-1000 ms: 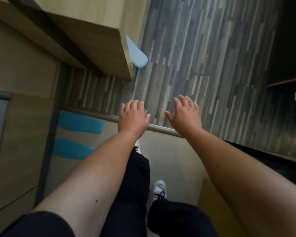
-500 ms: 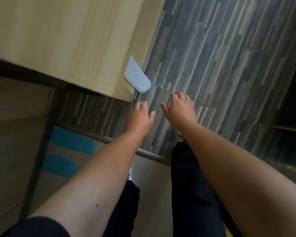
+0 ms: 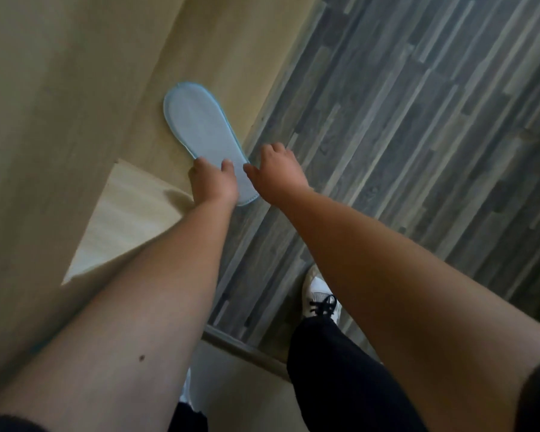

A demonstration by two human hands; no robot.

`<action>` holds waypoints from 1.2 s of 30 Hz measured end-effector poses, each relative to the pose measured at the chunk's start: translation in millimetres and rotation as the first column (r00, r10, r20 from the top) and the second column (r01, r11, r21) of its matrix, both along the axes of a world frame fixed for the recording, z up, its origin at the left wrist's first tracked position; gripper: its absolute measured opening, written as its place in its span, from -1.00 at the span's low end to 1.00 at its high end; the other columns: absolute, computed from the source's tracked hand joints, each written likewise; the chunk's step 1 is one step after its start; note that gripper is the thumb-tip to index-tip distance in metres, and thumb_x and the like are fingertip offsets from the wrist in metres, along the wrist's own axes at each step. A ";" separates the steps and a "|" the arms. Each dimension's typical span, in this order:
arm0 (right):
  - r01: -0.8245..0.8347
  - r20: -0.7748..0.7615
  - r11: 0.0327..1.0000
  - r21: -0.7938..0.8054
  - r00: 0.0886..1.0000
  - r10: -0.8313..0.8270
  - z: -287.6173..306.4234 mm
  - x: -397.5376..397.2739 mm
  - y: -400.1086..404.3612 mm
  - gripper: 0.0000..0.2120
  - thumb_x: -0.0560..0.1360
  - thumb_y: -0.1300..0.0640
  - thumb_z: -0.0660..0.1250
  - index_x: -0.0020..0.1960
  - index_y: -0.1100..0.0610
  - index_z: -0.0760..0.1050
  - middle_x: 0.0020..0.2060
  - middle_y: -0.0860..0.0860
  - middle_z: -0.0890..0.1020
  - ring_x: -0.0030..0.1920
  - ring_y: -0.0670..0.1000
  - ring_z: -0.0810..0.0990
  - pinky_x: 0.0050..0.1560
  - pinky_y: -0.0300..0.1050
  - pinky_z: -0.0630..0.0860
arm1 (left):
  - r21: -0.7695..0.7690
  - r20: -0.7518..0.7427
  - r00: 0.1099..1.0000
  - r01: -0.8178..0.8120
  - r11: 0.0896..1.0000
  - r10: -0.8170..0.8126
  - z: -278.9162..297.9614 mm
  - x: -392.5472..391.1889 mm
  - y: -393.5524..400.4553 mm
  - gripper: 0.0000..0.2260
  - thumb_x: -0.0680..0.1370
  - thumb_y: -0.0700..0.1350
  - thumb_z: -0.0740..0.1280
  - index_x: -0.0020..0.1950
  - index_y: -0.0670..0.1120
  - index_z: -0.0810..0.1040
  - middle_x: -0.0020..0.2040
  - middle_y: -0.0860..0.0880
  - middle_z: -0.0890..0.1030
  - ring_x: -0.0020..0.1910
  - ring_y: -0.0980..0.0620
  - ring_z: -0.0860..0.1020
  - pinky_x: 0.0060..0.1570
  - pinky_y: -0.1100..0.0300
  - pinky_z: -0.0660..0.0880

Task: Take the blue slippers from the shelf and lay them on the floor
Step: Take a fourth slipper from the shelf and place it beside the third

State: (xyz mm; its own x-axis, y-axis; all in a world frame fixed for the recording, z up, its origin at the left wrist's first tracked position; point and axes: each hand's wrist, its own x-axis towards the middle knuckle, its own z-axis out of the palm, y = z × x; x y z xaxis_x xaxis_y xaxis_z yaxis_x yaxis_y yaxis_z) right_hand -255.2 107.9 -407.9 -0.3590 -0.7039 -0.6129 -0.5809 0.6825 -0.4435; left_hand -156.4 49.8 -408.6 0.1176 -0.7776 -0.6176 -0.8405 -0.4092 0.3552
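A pale blue slipper (image 3: 205,135) is seen sole-up near the centre of the frame, laid on the light wooden shelf (image 3: 85,88) that fills the upper left; its near end juts past the shelf edge over the grey plank floor (image 3: 418,120). Only one slipper can be made out; whether a second lies beneath it cannot be told.

The left hand (image 3: 214,180) is placed on the near end of the slipper, its fingers (image 3: 200,163) curled down onto the sole and its thumb tip pressed on the blue surface; a closed grip cannot be confirmed. The right hand (image 3: 278,173) is held just beside the slipper's right edge, its thumb touching or nearly touching that edge, its fingers bent downward and loosely spread, with nothing gripped.

Lower in the frame, a white sneaker with black laces (image 3: 320,297) is seen on the floor, below the right forearm, and dark trousers (image 3: 340,369) cover the legs.
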 end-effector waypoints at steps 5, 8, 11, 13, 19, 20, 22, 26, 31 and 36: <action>0.056 0.051 0.997 -0.044 0.997 -0.054 -30.3 4.7 -32.0 -0.51 0.58 -0.09 0.20 0.39 0.19 0.35 0.33 0.16 0.43 0.32 0.20 0.40 0.27 0.05 0.37 | -0.040 0.108 0.985 -0.132 0.990 0.136 -28.4 2.6 -12.4 -0.57 0.57 0.03 0.22 0.34 -0.22 0.38 0.35 -0.22 0.45 0.34 -0.22 0.43 0.29 -0.02 0.34; 0.116 0.085 0.993 -0.035 0.990 -0.113 -41.5 9.0 -47.4 -0.57 0.58 -0.06 0.20 0.31 0.21 0.39 0.27 0.18 0.46 0.25 0.24 0.46 0.15 0.03 0.41 | -0.061 0.210 0.964 -0.156 0.986 0.166 -36.5 4.6 -15.3 -0.62 0.57 -0.01 0.21 0.29 -0.22 0.41 0.33 -0.24 0.48 0.33 -0.23 0.43 0.29 0.00 0.32; 0.158 0.095 0.987 -0.028 0.983 -0.155 -49.5 10.8 -58.0 -0.64 0.59 -0.03 0.19 0.24 0.21 0.41 0.20 0.19 0.52 0.18 0.25 0.52 0.04 0.02 0.44 | -0.069 0.205 0.960 -0.178 0.982 0.188 -46.3 5.4 -19.6 -0.63 0.58 -0.04 0.21 0.28 -0.26 0.41 0.31 -0.28 0.50 0.33 -0.25 0.43 0.31 0.00 0.31; 0.189 0.105 0.982 -0.019 0.977 -0.186 -52.7 8.5 -61.3 -0.66 0.59 0.00 0.19 0.25 0.20 0.42 0.17 0.18 0.55 0.15 0.22 0.54 -0.03 -0.03 0.41 | -0.060 0.202 0.952 -0.223 0.973 0.231 -49.3 4.3 -22.0 -0.63 0.59 -0.07 0.20 0.29 -0.28 0.38 0.32 -0.29 0.49 0.35 -0.24 0.42 0.30 0.00 0.32; 0.228 0.150 0.973 0.020 0.962 -0.228 -51.2 -3.9 -60.5 -0.74 0.54 0.08 0.24 0.15 0.18 0.56 0.07 0.16 0.62 0.05 0.20 0.59 0.02 -0.02 0.54 | -0.006 0.147 0.956 -0.256 0.967 0.255 -48.4 2.8 -23.1 -0.64 0.61 -0.08 0.14 0.30 -0.28 0.46 0.31 -0.26 0.52 0.31 -0.24 0.47 0.25 0.03 0.39; 0.237 0.155 0.971 0.021 0.959 -0.238 -49.4 -7.0 -58.8 -0.75 0.52 0.11 0.24 0.11 0.17 0.59 0.05 0.16 0.64 0.04 0.19 0.60 -0.01 -0.04 0.54 | -0.019 0.109 0.963 -0.247 0.969 0.248 -47.4 4.2 -22.2 -0.65 0.61 -0.09 0.14 0.27 -0.26 0.51 0.27 -0.26 0.55 0.27 -0.23 0.49 0.23 0.03 0.41; 0.262 0.175 0.965 0.018 0.949 -0.261 -43.1 -15.3 -52.2 -0.77 0.49 0.16 0.22 0.01 0.16 0.64 -0.04 0.14 0.66 -0.02 0.16 0.61 -0.12 -0.13 0.47 | -0.042 0.019 0.972 -0.234 0.971 0.235 -41.2 4.2 -18.1 -0.68 0.60 -0.09 0.15 0.20 -0.22 0.57 0.19 -0.25 0.60 0.19 -0.22 0.53 0.18 0.05 0.43; 0.373 0.256 0.928 -0.001 0.897 -0.361 -10.1 -34.9 -25.9 -0.80 0.51 0.11 0.26 -0.09 0.18 0.63 -0.22 0.09 0.61 -0.16 0.10 0.58 -0.18 -0.11 0.47 | -0.053 -0.170 0.962 -0.226 0.973 0.214 -9.1 -5.4 -1.9 -0.75 0.55 -0.07 0.23 0.04 -0.18 0.62 0.01 -0.22 0.67 0.03 -0.20 0.60 0.06 0.01 0.53; 0.613 0.358 0.789 0.036 0.730 -0.583 58.7 -63.0 31.3 -0.82 0.50 0.04 0.36 -0.16 0.15 0.60 -0.31 0.08 0.61 -0.24 0.09 0.61 -0.01 0.16 0.62 | 0.022 -0.301 0.943 -0.144 0.989 0.144 63.8 -30.1 25.0 -0.82 0.53 -0.08 0.29 -0.04 -0.15 0.63 -0.10 -0.17 0.67 -0.21 0.00 0.49 -0.10 0.11 0.50; 0.737 0.455 0.668 0.104 0.562 -0.691 146.5 -75.6 96.4 -0.88 0.52 0.16 0.37 -0.19 0.09 0.53 -0.26 0.06 0.59 -0.24 0.03 0.56 0.04 0.16 0.62 | 0.127 -0.390 0.920 0.077 0.989 -0.021 153.5 -45.4 58.3 -0.79 0.53 -0.16 0.34 0.14 -0.17 0.59 -0.05 -0.08 0.63 -0.12 0.03 0.53 -0.03 0.21 0.44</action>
State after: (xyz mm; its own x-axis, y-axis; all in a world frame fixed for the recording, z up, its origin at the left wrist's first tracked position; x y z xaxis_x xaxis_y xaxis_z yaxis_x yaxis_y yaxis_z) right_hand -330.8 204.3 -261.4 -0.4906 -0.3917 -0.7784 0.3431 0.7343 -0.5858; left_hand -201.8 108.0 -255.0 -0.1883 -0.6811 -0.7076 -0.6688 -0.4387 0.6003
